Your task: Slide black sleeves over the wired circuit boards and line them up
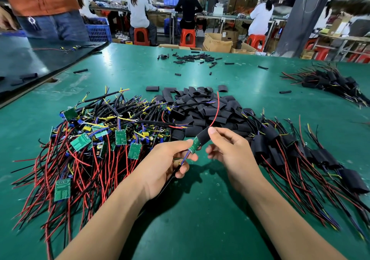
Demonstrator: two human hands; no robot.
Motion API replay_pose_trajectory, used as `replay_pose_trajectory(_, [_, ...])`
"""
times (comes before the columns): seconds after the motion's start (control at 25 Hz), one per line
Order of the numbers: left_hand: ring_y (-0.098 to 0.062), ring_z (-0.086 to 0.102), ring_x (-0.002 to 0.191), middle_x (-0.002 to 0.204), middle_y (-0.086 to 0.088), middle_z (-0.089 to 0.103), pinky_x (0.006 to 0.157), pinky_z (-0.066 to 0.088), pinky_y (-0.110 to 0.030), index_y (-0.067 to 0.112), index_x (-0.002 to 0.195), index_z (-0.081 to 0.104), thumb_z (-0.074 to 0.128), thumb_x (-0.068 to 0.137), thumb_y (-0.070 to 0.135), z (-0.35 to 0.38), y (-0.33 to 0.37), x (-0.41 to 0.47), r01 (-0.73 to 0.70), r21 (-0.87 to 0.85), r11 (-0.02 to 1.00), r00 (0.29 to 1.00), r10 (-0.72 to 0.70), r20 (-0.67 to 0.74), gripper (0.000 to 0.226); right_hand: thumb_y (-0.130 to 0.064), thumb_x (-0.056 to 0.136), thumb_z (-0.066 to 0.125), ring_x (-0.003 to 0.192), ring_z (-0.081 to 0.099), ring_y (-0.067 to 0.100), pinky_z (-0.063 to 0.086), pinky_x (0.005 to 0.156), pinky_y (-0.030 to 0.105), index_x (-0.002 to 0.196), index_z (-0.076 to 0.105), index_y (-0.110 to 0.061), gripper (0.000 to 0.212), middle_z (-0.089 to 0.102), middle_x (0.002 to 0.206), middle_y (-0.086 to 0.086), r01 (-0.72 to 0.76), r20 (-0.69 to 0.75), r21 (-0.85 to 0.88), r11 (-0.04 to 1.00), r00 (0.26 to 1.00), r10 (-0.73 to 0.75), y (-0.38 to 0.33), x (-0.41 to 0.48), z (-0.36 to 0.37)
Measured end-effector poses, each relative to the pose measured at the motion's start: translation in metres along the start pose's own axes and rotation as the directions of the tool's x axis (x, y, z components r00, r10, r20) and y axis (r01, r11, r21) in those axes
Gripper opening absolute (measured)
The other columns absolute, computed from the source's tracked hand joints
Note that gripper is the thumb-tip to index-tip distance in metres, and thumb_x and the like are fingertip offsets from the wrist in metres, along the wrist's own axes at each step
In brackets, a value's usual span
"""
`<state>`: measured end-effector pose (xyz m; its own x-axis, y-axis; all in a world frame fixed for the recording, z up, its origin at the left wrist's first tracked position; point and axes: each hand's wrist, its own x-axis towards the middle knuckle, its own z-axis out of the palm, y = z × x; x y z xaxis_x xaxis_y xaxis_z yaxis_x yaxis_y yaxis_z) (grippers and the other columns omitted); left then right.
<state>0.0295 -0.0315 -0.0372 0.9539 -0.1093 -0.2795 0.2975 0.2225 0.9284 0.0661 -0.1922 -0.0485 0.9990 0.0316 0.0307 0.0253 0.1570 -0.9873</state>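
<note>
Your left hand point(166, 163) pinches the circuit board point(195, 145) steady so your right hand point(232, 155), pinching the black sleeve point(203, 136), can slide it on.

Bare green desk point(200, 229) lies open along the near edge and up the middle, where the left hand point(170, 159) and right hand point(230, 151) hold a board point(195, 145) and its sleeve point(204, 135) aloft. A heap of wired boards point(90, 139) walls off the left, a mound of loose sleeves point(200, 107) blocks straight ahead, and sleeved boards point(300, 151) fan across the right. Beyond the mound another open strip reaches scattered thin tubes point(192, 58).
</note>
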Motion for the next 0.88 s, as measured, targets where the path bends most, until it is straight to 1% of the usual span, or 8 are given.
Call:
replay_pose_trajectory(0.04, [-0.015,0.040,0.045,0.078,-0.007,0.068,0.045,0.029,-0.023,0.011,0.087,0.065,0.060,0.093,0.026,0.000,-0.001,0.001,-0.006,0.007,1.000,1.000,0.006,0.003,0.017,-0.022,0.095,0.067,0.061,0.064,0.014,0.053,0.058,0.022,0.086,0.073,-0.017,0.012,0.069,0.068,0.000,-0.017,0.021,0.035,0.999,1.000,0.016,-0.001,0.000,0.000])
replay_pose_trajectory(0.12, [-0.015,0.042,0.046,0.080,-0.008,0.070,0.045,0.030,-0.023,0.014,0.080,0.066,0.063,0.092,0.026,-0.002,-0.003,0.001,-0.037,0.032,0.999,0.999,0.037,-0.009,0.018,-0.020,0.096,0.066,0.068,0.072,0.018,0.056,0.061,0.023,0.084,0.075,-0.016,0.016,0.074,0.077,0.004,-0.013,0.043,0.054,0.998,0.999,0.010,-0.003,-0.001,0.001])
replay_pose_trajectory(0.2, [-0.014,0.043,0.046,0.080,-0.008,0.071,0.044,0.032,-0.022,0.014,0.081,0.071,0.066,0.091,0.026,-0.003,-0.006,0.003,-0.078,0.051,0.996,0.997,0.079,-0.025,0.016,-0.024,0.096,0.066,0.074,0.075,0.020,0.058,0.063,0.023,0.080,0.076,-0.018,0.020,0.075,0.081,0.002,-0.003,0.036,0.017,1.000,0.999,0.002,-0.004,-0.003,0.003])
replay_pose_trajectory(0.32, [-0.014,0.044,0.046,0.080,-0.008,0.072,0.044,0.033,-0.021,0.014,0.089,0.075,0.069,0.090,0.024,-0.004,-0.009,0.004,-0.128,0.088,0.988,0.990,0.132,-0.044,0.012,-0.031,0.094,0.069,0.080,0.076,0.021,0.059,0.067,0.024,0.086,0.074,-0.016,0.018,0.076,0.083,0.002,-0.013,0.028,-0.010,1.000,1.000,0.013,-0.004,-0.005,0.005])
replay_pose_trajectory(0.48, [-0.013,0.046,0.049,0.082,-0.005,0.074,0.046,0.035,-0.021,0.019,0.087,0.077,0.072,0.089,0.025,-0.003,-0.012,0.004,-0.182,0.187,0.965,0.975,0.202,-0.093,0.008,-0.026,0.094,0.068,0.081,0.076,0.022,0.060,0.070,0.026,0.096,0.066,-0.010,0.016,0.078,0.090,0.004,-0.048,0.034,0.042,0.998,0.998,0.046,-0.004,-0.004,0.006])
replay_pose_trajectory(0.68, [-0.012,0.048,0.050,0.078,0.002,0.073,0.047,0.036,-0.020,0.021,0.092,0.076,0.071,0.090,0.022,-0.001,-0.011,0.003,-0.224,0.248,0.943,0.958,0.259,-0.120,0.005,-0.021,0.096,0.065,0.081,0.076,0.025,0.058,0.065,0.025,0.097,0.062,-0.010,0.011,0.078,0.092,0.007,-0.070,0.078,0.054,0.996,0.995,0.066,-0.004,-0.002,0.004])
replay_pose_trajectory(0.8, [-0.013,0.048,0.050,0.075,0.001,0.071,0.048,0.037,-0.019,0.016,0.091,0.076,0.073,0.088,0.021,0.000,-0.010,0.001,-0.231,0.275,0.933,0.955,0.272,-0.121,0.007,-0.019,0.095,0.066,0.077,0.075,0.024,0.060,0.068,0.029,0.102,0.059,-0.010,0.013,0.078,0.093,0.010,-0.067,0.104,0.074,0.995,0.993,0.059,-0.003,0.000,0.003])
replay_pose_trajectory(0.88, [-0.013,0.048,0.050,0.069,0.003,0.069,0.048,0.037,-0.016,0.012,0.091,0.076,0.074,0.087,0.018,-0.001,-0.010,0.001,-0.243,0.271,0.932,0.951,0.284,-0.124,0.007,-0.018,0.096,0.065,0.075,0.074,0.024,0.061,0.071,0.031,0.102,0.059,-0.011,0.011,0.078,0.094,0.010,-0.076,0.126,0.092,0.993,0.990,0.064,-0.002,0.000,0.004])
